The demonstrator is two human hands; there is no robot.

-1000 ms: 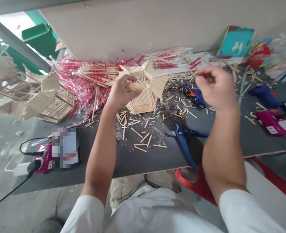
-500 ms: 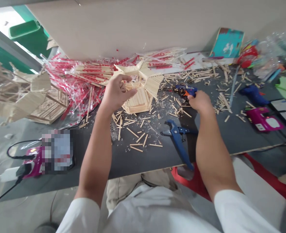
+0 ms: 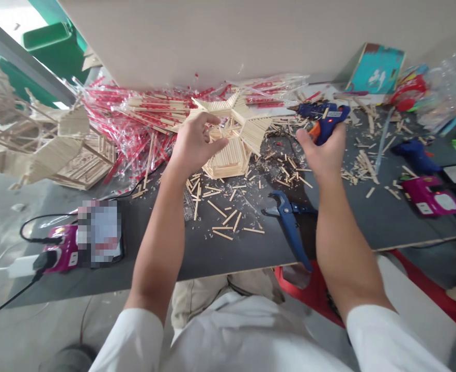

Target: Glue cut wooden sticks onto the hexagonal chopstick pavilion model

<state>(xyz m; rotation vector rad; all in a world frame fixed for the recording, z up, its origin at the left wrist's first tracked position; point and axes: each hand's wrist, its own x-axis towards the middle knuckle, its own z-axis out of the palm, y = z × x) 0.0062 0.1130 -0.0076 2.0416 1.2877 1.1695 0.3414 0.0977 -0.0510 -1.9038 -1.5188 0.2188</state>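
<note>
One stick model (image 3: pixel 228 161) is sitting on the dark table (image 3: pixel 228 258), with its roof pieces spreading out like petals. The left hand (image 3: pixel 192 143) is reaching over the model's left side. Its thumb and first finger are standing apart, but I cannot tell if its curled fingers are gripping the model. The right hand (image 3: pixel 326 155) is wrapping around the handle of a blue glue gun (image 3: pixel 320 114), holding it above the table with its tip pointing left. Little cut sticks (image 3: pixel 223 228) are lying near the model, and a blue cutter (image 3: pixel 289 219) is resting beside them.
</note>
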